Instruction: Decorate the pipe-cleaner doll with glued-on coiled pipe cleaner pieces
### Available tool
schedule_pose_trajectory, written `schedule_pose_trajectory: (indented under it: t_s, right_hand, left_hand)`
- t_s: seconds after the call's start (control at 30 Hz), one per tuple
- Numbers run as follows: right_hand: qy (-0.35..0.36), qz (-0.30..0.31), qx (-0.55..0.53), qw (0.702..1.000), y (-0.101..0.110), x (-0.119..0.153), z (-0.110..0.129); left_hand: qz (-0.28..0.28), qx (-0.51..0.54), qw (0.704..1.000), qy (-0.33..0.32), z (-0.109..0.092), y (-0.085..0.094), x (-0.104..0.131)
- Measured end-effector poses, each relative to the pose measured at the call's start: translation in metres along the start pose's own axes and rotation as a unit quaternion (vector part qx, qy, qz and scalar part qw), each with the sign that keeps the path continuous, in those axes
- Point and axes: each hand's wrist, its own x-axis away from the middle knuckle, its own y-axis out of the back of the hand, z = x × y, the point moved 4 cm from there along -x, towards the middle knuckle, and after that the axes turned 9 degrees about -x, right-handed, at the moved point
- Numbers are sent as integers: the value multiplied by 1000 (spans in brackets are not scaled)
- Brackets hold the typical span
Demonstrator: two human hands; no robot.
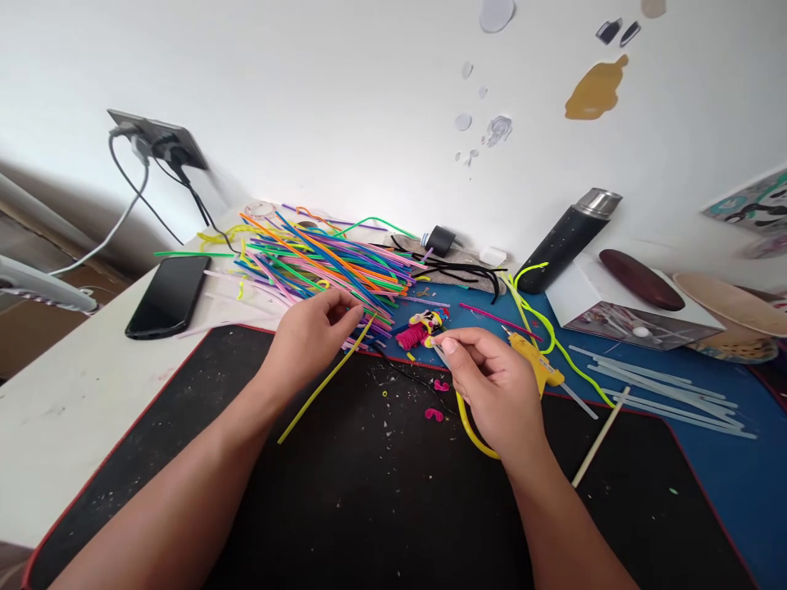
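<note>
My left hand (320, 332) is closed in a pinch at the near edge of a heap of coloured pipe cleaners (325, 262); what its fingertips hold, if anything, is too small to make out. A yellow-green pipe cleaner (325, 381) lies slanting just beside and below it. My right hand (489, 377) pinches a thin greyish tool (439, 352), mostly hidden by the fingers. Beyond its fingertips lies a small bundle of magenta pipe cleaner (411, 336) with yellow and white pieces. Two small pink curled pieces (434, 415) rest on the black mat (381, 508).
A yellow glue gun (534, 360) and yellow-handled scissors (473, 430) lie by my right hand. Glue sticks (676, 393), a wooden stick (602, 434), a white box (633, 315) and a black bottle (566, 242) are at right; a phone (169, 297) is at left.
</note>
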Motion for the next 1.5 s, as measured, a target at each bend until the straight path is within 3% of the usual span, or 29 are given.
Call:
schedule_pose_trajectory:
  t_s: [0.13,0.37,0.47,0.63,0.8,1.07,1.5]
  right_hand:
    - [-3,2,-16,1000,-3,0,-1]
    - [6,12,12,1000,-8,3,4]
    - [15,19,29,999,-9,4,6]
    - [12,19,46,999,-9,4,5]
    - [-6,23,52,998,-10,3,4]
    - [3,15,101,995,-9,0,-2]
    - [64,18,203,977,-13,1,-3]
  left_hand:
    - [42,-177,983,-28,0,-13,1]
    - [86,-254,962,-42,4,-24,4]
    - [77,-248,965,-44,5,-25,2]
    - [-1,-160,984,-81,-4,-12,3]
    - [-8,-54,990,-131,-17,-6,13]
    - [-26,-94,953,-288,-29,-8,23]
    - [-11,-73,941,-331,-41,-6,30]
